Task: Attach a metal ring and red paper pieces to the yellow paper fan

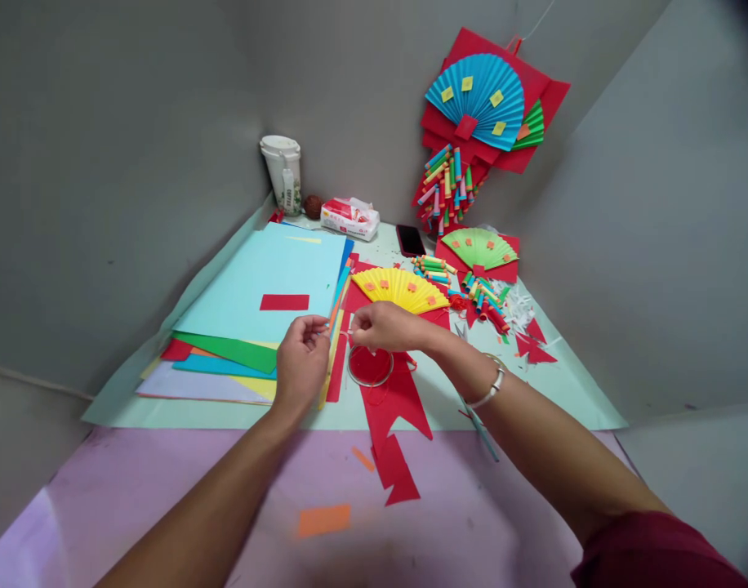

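My left hand (304, 359) is raised at the right edge of the paper stack, thumb and fingertips pinched together. Facing it is my right hand (386, 325), closed in a pinch just in front of the yellow pleated fan (402, 287). A thin pale bit shows at the right fingertips, too small to name; what the left fingers hold cannot be made out. Below the right hand, a round clear ring (371, 382) like a tape roll lies on red paper with a notched tail (398, 400). A red thread loop is beside it.
At left lie stacked coloured sheets (227, 286) with a red rectangle (284, 302). Scissors (481, 433), paper rolls (487, 302), a green fan (481, 245) and a phone (410, 240) are right. Behind stand a cup (283, 175) and tissue pack (349, 219). A firecracker decoration (475, 102) hangs above.
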The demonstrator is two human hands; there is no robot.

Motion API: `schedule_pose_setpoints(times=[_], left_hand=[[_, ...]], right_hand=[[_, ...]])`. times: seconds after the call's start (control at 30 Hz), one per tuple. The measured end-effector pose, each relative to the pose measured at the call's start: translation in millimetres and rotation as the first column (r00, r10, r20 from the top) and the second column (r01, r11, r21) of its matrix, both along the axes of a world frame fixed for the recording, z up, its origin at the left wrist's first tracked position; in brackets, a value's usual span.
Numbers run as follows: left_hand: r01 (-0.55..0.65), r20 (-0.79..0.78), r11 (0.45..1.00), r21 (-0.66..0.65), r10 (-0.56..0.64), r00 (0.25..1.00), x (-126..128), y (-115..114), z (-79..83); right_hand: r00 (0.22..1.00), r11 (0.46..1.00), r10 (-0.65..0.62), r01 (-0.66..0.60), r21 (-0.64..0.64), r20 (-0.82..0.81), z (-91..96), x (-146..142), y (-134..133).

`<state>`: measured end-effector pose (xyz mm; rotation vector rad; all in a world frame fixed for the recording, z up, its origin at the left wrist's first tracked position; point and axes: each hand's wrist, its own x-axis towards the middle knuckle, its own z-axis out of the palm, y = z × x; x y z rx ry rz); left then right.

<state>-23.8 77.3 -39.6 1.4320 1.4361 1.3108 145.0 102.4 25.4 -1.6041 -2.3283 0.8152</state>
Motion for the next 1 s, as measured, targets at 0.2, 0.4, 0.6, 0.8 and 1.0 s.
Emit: schedule_pose_setpoints(times=[0.2, 0.4, 0.6, 0.8, 1.0], left_hand=[[0.050, -0.087, 0.998, -0.032, -0.052, 0.995, -4.8, 3.9, -2.3], [0.039, -0.130, 0.999, -0.009, -0.039, 0.991, -7.0, 6.3, -6.2], [0.030, -0.164, 1.000, -0.007, -0.030, 0.986, -6.5, 9.9, -14.0], [0.046, -0.155, 0.999, -0.023, -0.049, 0.987, -5.6, 11.7, -10.1], [0.043, -0.121, 0.996, -0.075, -0.052, 0.991, -4.4, 12.7, -2.8]], right_hand=[[0.991, 0.991, -0.130, 0.130, 0.037, 0.002, 5.0, 49.2, -12.7], [0.986, 0.988, -0.129, 0.120, 0.097, 0.101, -8.8, 28.4, 7.5], [0.948, 1.000, -0.007, 0.004, 0.010, 0.318, -34.6, -33.3, 32.8], [0.908, 1.000, 0.027, -0.020, -0.021, 0.418, -30.1, -49.7, 33.9], [0.879, 0.978, -0.205, 0.169, 0.122, 0.430, 19.7, 24.2, 16.5]])
